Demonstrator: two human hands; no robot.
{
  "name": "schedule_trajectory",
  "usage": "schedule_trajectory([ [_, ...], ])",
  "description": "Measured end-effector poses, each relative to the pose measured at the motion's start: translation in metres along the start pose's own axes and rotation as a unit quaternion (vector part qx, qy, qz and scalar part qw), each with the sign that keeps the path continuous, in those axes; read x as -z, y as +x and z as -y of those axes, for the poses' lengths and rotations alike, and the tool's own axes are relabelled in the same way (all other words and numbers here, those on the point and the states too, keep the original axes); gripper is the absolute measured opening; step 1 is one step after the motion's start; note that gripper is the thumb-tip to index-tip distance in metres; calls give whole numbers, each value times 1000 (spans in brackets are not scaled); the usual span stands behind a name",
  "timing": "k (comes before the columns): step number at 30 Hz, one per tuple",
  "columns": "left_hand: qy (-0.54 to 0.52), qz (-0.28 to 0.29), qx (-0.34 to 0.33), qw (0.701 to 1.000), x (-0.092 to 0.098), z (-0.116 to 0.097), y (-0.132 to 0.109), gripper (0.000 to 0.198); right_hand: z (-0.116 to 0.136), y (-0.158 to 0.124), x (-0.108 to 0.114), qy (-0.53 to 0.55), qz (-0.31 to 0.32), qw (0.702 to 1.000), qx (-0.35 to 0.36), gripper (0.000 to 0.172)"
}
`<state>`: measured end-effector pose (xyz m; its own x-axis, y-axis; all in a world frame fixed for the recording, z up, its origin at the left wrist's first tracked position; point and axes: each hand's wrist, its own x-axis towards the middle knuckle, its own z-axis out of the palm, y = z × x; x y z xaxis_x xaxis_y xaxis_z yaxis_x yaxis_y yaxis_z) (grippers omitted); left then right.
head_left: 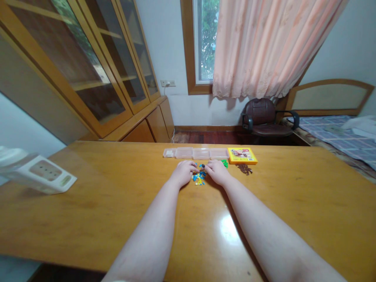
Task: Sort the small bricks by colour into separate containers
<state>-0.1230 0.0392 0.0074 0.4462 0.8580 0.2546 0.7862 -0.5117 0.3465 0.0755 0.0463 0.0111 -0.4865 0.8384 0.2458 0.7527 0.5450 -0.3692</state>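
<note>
A small heap of tiny blue and yellow building pieces [199, 178] lies on the wooden table [117, 188], far out in front of me. My left hand [184, 172] rests just left of the heap with its fingers curled in towards it. My right hand [216, 171] sits just right of the heap, fingers also curled, fingertips meeting near the top of the pile. What the fingertips pinch is too small to make out. A few green pieces [225, 163] show behind my right hand. A patch of small brown pieces [244, 169] lies further right.
A row of clear plastic compartment trays [194, 153] stands behind the hands, with a yellow box [242, 155] at its right end. A white device [38, 174] lies at the table's left edge. Beyond the table are a brown chair [263, 119], a bed [337, 133] and wooden cabinets [96, 78].
</note>
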Motion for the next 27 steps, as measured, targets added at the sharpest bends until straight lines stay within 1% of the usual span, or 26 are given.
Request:
schedule_trajectory([
  [3,6,4,17,1000,2,-1,0,33,-2,0,-1,2,-2,1000,-16,41],
  [8,21,-22,38,999,8,-3,0,33,-4,1,-1,9,-29,998,-53,47],
  [11,14,-23,31,999,9,-4,0,34,-3,1,0,23,-28,999,-24,44],
  [14,1,2,2,1000,8,-5,0,34,-2,1,0,43,-5,999,15,40],
  [17,-2,20,-1,1000,8,-5,0,35,-2,1,0,50,2,999,13,39],
  [19,2,22,14,1000,8,-4,0,36,-3,1,-1,46,-8,999,-6,40],
  [22,13,25,53,998,10,-4,-1,35,-6,1,-3,31,-30,998,-40,46],
  [25,29,27,94,995,11,-3,-2,32,-8,2,-4,33,-48,997,-55,49],
  [27,36,27,106,993,12,-4,-2,31,-10,2,-4,40,-56,996,-60,48],
])
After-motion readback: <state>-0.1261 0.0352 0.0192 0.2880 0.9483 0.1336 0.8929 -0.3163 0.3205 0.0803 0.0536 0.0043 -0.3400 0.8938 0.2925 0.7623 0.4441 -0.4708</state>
